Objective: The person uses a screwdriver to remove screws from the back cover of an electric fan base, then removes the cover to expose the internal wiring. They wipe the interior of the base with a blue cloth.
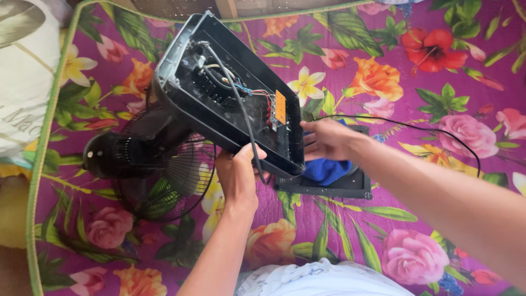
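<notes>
A black plastic fan base with its underside opened (235, 93) is held tilted above a purple quilted mat printed with large flowers (427, 93). Its long axis runs from about 11 o'clock, at the top of the view, down to about 5 o'clock near the hands. The open cavity faces up toward the camera, and coiled wires and a small orange circuit board (280, 106) are seen inside. A black cable (244, 118) is draped from the cavity over the lower edge.

The lower rim of the base is gripped by the left hand (236, 175) at 6 o'clock, with the fingers curled over the edge beside the cable. The right hand (327, 138) is pressed against the base's lower right corner at 3 o'clock, fingers closed on it.

At 9 o'clock the round black wire fan guard with its motor housing (159, 164) lies on the mat, joined to the base. Under the right hand a flat black plastic cover plate (339, 187) rests on the mat with a blue cloth (326, 170) on it.
</notes>
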